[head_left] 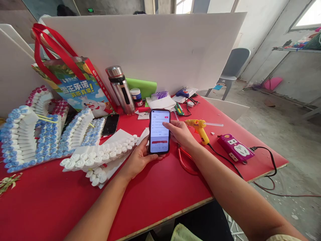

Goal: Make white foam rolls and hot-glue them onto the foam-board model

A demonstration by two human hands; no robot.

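Observation:
A lit smartphone (158, 138) in a dark case is held upright over the red table (160, 187). My left hand (139, 156) grips its lower left side, thumb along the bottom edge. My right hand (181, 135) closes on the right edge, with its thumb on the screen. Beneath my right wrist lie red curved handles (185, 162); their other end is hidden. Right of that hand is a yellow glue gun (200, 130) with a clear glue stick in its back. White rolled-paper rosettes (97, 157) on white board lie beside my left hand.
Blue-and-white rosette pieces (21, 140), a printed bag (82, 87), a steel thermos (120, 88) and a dark phone (110, 124) stand or lie on the left. A purple power socket (235, 148) with its cord is near the right edge. A white board (150, 50) rises behind.

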